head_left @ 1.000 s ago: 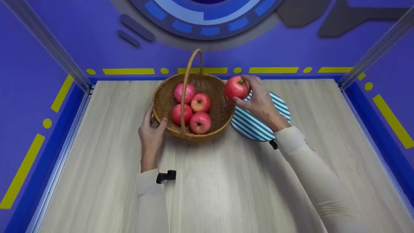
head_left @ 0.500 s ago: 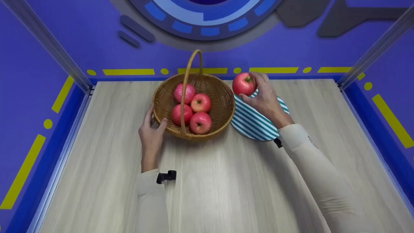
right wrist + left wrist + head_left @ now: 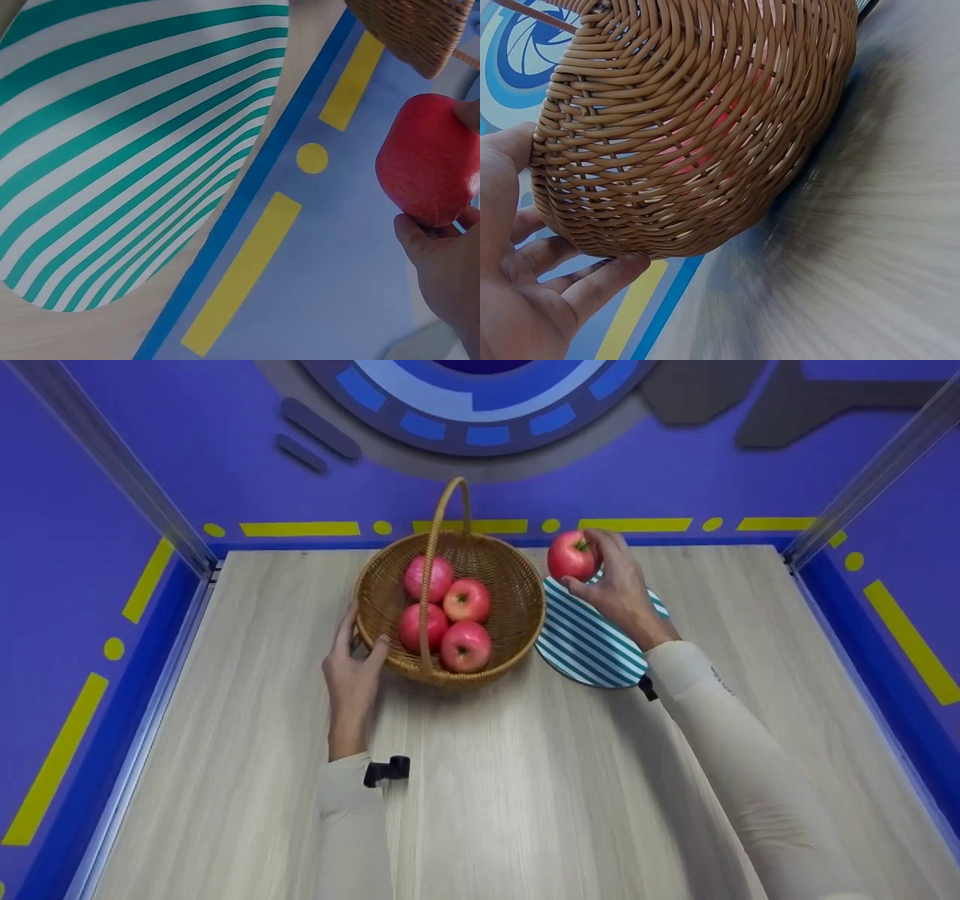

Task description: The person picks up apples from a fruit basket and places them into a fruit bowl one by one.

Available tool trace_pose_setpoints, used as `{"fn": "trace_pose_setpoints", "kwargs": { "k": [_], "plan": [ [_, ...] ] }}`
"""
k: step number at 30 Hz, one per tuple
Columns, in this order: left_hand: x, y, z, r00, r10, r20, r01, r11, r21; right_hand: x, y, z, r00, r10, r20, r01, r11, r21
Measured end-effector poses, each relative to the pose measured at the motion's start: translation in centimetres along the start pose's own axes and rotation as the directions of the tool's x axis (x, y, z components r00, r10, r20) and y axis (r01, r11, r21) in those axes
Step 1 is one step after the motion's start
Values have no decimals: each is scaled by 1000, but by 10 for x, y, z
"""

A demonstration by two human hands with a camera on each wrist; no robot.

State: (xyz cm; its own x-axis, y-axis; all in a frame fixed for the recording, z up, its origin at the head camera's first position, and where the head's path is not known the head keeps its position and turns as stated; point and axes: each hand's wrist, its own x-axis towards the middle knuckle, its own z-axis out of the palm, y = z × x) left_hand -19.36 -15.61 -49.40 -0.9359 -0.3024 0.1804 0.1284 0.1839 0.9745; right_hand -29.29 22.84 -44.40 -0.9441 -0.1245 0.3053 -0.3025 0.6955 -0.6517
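Observation:
A wicker basket (image 3: 526, 607) with a tall arched handle holds several red apples (image 3: 466, 646) in its left part. My left hand (image 3: 352, 679) grips the basket's left side, thumb at the rim and fingers against the outer wall. Seen from the left wrist, the fingers (image 3: 604, 289) bear on the woven side, and red shows through the weave. My right hand (image 3: 619, 592) holds another red apple (image 3: 571, 556) up, to the right of the basket, above a round green-and-white striped mat (image 3: 589, 649). In the right wrist view, this apple (image 3: 427, 161) sits between thumb and fingers.
The pale wooden table (image 3: 480, 795) is bounded by a blue back wall (image 3: 225, 457) and blue side walls with yellow marks. The mat lies right beside the basket, partly under my right forearm in the head view.
My right hand has moved right with its apple, from beside the basket's rim to over the far part of the mat. My left hand and the basket have stayed put.

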Motion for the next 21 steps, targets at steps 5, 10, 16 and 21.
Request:
{"fn": "trace_pose_setpoints", "kwargs": {
  "k": [5,10,16,21],
  "plan": [
    [-7,19,-2,1000,-8,14,8,1000,-7,4,6,3,999,32,10,-32,999,6],
    [-6,19,-2,1000,2,4,-2,999,-32,7,9,8,997,71,11,-71,997,11],
    [-4,14,-1,1000,-17,7,18,999,-47,8,13,13,992,125,16,-125,992,32],
    [-5,16,-1,1000,-27,9,27,999,-34,9,19,16,988,157,11,-157,987,43]
  ]
}}
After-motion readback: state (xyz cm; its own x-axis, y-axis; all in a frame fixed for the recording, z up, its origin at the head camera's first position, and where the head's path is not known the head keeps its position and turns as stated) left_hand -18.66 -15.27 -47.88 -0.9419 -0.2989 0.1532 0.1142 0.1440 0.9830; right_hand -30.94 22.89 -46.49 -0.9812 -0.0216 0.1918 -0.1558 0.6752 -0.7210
